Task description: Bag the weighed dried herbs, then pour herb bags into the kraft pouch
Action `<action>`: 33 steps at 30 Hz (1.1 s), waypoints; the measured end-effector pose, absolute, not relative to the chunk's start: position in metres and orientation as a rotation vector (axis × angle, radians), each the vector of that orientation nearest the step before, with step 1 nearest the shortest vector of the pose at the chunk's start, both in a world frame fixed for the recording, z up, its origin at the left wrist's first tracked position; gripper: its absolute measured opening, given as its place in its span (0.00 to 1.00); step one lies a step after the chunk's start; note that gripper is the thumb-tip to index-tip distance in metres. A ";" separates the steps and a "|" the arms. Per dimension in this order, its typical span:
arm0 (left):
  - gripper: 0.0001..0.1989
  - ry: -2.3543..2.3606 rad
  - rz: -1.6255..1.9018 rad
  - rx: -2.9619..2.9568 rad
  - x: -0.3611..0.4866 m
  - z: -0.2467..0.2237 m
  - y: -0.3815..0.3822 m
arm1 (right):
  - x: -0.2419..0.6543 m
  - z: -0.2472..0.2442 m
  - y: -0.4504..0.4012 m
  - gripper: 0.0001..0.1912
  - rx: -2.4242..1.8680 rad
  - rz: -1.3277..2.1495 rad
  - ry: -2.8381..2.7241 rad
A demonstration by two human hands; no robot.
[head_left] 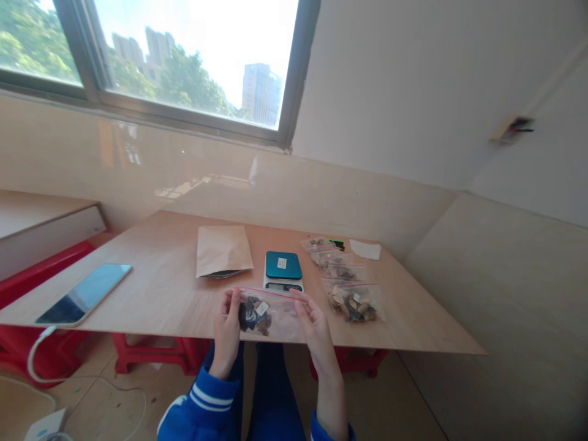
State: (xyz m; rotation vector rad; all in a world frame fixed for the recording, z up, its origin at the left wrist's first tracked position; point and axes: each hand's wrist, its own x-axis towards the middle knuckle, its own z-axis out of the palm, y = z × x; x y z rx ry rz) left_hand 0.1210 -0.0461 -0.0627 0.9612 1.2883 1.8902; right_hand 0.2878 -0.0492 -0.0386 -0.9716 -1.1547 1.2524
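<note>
Pale wood-grain board makes the tabletop (160, 278), smooth, daylight washing over its left half. Held above its near edge, just in front of the scale: a clear zip bag (275, 315) with a red seal line, dark dried pieces and a small white label toward its left side. Left hand (226, 318) grasps the bag's left end, thumb uppermost; right hand (315, 321) pinches the upper right corner between thumb and fingers.

On the board, left to right: dark-screened tablet (87, 294) with a white cable (34, 352) at its near corner; brown paper pouch (223, 250), mouth slightly parted toward the near side; scale (283, 266) with a teal top; a row of filled zip bags (353, 300), overlapping; near the far right corner, a white paper sheet (365, 249) and a green-and-black item (337, 243), too small to identify.

Room: glossy beige tile (220, 177) on the lower wall, white plaster (390, 79) above. Metal-framed window (197, 58), trees and tall buildings outside. Blurred wall box (511, 130) at right. Red plastic stools (158, 352) under the table, tan floor (124, 401) below.
</note>
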 end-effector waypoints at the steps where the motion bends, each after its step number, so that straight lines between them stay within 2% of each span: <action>1: 0.16 1.334 1.897 0.991 0.118 -0.063 -0.047 | 0.289 -0.038 -0.049 0.23 -0.975 1.271 -1.171; 8: 0.15 1.414 1.848 1.229 0.094 -0.056 -0.050 | 0.282 -0.039 -0.044 0.20 -0.943 1.320 -1.162; 18: 0.19 1.236 1.722 0.953 0.094 -0.047 -0.048 | 0.270 -0.057 -0.029 0.23 -1.099 0.983 -0.848; 28: 0.18 1.128 1.706 0.866 0.093 -0.044 -0.051 | 0.283 -0.048 -0.032 0.26 -1.172 0.815 -1.081; 33: 0.16 1.133 1.709 0.942 0.089 -0.044 -0.051 | 0.281 -0.042 -0.036 0.23 -1.172 0.713 -1.090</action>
